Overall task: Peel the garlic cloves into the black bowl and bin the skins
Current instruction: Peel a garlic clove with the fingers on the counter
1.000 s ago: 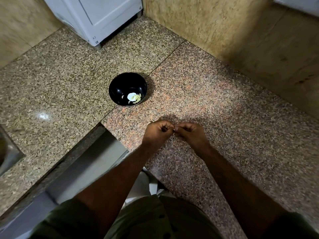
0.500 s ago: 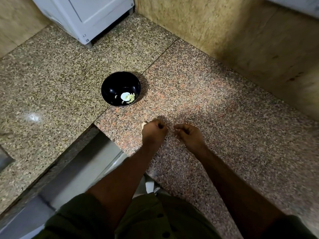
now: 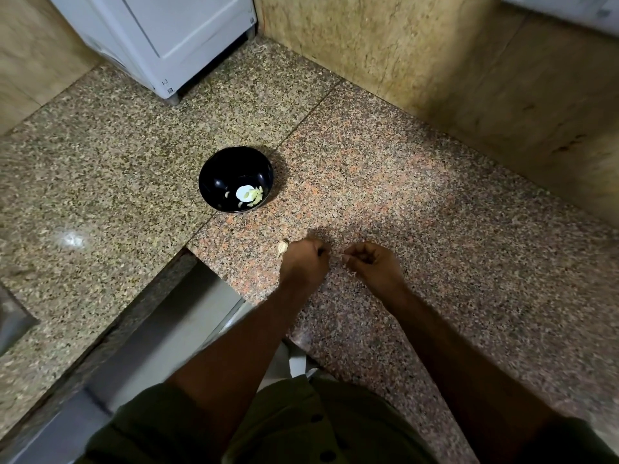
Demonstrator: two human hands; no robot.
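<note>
The black bowl (image 3: 214,182) stands on the granite counter (image 3: 435,262) and holds several pale peeled garlic cloves (image 3: 249,194). Just in front of it, my left hand (image 3: 303,264) hovers over the counter with its fingers curled round a garlic piece (image 3: 283,248), whose pale end sticks out on the left. A short gap to the right, my right hand (image 3: 373,267) has thumb and fingertips pinched together. Nothing between them is plainly visible.
A white appliance (image 3: 160,38) stands at the back left on the counter. Tan stone walls (image 3: 418,61) close the corner behind and to the right. A sink's corner (image 3: 13,323) shows at the left edge. The counter's front edge (image 3: 150,296) runs diagonally below the bowl.
My hands, joined at the fingertips a second ago, have pulled apart. The left hand has shifted left towards the bowl with the garlic; the right stays nearly in place.
</note>
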